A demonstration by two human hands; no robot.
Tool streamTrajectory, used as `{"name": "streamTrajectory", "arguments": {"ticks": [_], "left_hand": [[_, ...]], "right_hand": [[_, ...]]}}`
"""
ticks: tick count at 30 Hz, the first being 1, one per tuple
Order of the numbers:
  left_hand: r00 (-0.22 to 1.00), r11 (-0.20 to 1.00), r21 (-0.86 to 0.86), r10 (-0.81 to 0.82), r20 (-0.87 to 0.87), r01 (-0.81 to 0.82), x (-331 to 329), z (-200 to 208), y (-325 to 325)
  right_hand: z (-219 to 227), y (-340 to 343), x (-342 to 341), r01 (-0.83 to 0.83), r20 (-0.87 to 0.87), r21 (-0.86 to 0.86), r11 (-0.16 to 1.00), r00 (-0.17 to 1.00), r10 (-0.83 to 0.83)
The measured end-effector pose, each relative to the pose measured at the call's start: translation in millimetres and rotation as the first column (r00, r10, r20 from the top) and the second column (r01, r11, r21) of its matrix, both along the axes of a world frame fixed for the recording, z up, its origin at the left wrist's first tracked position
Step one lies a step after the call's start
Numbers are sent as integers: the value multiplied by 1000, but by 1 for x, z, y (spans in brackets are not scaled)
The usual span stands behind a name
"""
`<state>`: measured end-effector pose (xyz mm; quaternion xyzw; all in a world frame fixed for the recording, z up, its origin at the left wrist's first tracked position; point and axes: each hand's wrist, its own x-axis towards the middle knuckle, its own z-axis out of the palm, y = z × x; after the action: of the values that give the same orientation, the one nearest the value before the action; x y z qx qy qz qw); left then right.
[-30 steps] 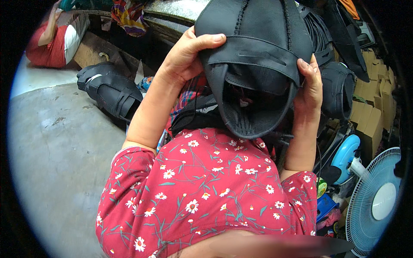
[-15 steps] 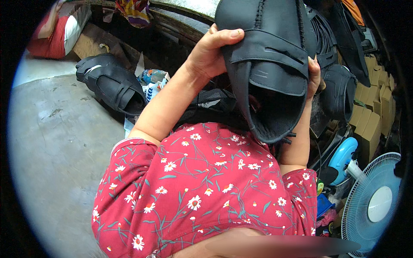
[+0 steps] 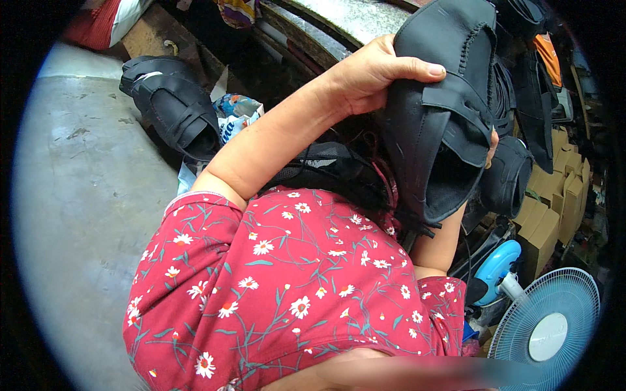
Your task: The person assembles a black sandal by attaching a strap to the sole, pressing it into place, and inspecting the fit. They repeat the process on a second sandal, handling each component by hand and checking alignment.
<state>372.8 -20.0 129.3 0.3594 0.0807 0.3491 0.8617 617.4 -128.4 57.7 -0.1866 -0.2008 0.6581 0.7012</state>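
Observation:
I hold a black loafer upper (image 3: 417,137) up in front of my chest, its dark opening facing down toward me. It has a stitched toe seam and a slotted strap across the front. My left hand (image 3: 378,75) grips its left side, thumb lying over the top and fingers hidden beneath. Little of my right hand (image 3: 493,148) shows at the right edge, where its fingertips press the upper; the rest is behind it. Black strands hang below the opening.
More black shoe uppers (image 3: 176,111) lie left on a grey surface (image 3: 85,228). Others (image 3: 507,176) sit at right, near stacked brown cardboard boxes (image 3: 544,221). A blue-and-white fan (image 3: 548,335) stands lower right. A worn bench edge (image 3: 313,32) runs behind my hands.
The loafer upper has shifted right in view and turned, now tilted with more of its left side showing. My left hand moved right with it, and my right hand is more hidden.

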Motion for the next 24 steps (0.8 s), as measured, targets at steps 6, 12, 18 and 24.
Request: {"name": "streamTrajectory", "arguments": {"ticks": [6,12,18,24], "left_hand": [[999,998,40,-38,-10,38,-9,0,5],[997,998,70,14,-81,-8,-15,11,5],[969,998,68,26,-246,-10,-20,24,1],[985,942,308,160,-65,-132,-1,30,-10]], "right_hand": [[4,0,-2,54,57,-27,998,997,-53],[21,1,-18,305,412,-118,945,881,-233],[77,6,-52,523,878,345,779,114,-465],[133,-6,-79,-132,527,720,681,-536,-660]]}}
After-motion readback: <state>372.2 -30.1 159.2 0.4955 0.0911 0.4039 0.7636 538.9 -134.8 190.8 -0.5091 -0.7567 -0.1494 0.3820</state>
